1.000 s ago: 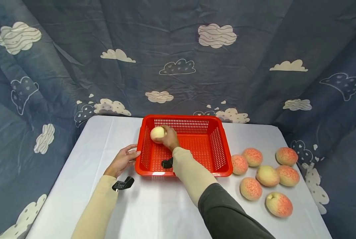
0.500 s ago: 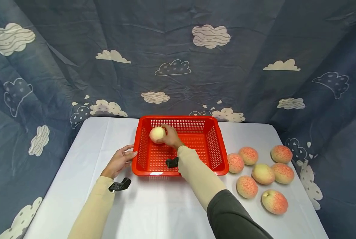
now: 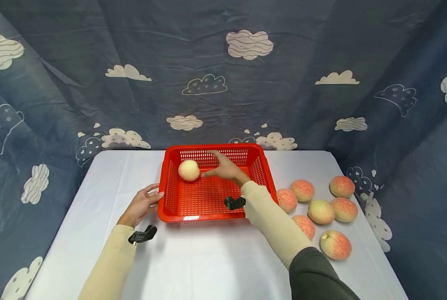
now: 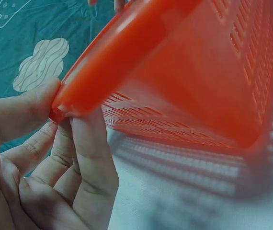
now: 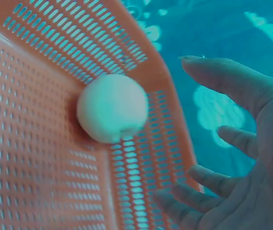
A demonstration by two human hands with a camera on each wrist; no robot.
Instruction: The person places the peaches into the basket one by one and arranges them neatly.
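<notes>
A pale yellow peach [image 3: 188, 171] lies in the far left corner of a red plastic basket [image 3: 217, 217]. Just to its right, over the basket, my right hand [image 3: 226, 168] is spread with nothing in it; the right wrist view shows a gap between its fingers and the peach [image 5: 112, 108]. At the basket's left side, my left hand [image 3: 142, 205] pinches the rim. Up close in the left wrist view, the thumb presses the top of the rim [image 4: 103, 72] while fingers sit beneath it.
Several pink-and-yellow peaches lie right of the basket on the white-covered table [image 3: 197, 262], among them a yellowish peach [image 3: 321, 211] and a near peach [image 3: 335, 245]. One peach [image 3: 286, 200] sits close to the basket's right side. A dark cloud-print curtain [image 3: 204, 54] hangs behind.
My right hand has let go of the peach, opened its fingers and drawn back rightward. The peach stays in the basket's corner. My left hand keeps its hold while the whole view shifts slightly.
</notes>
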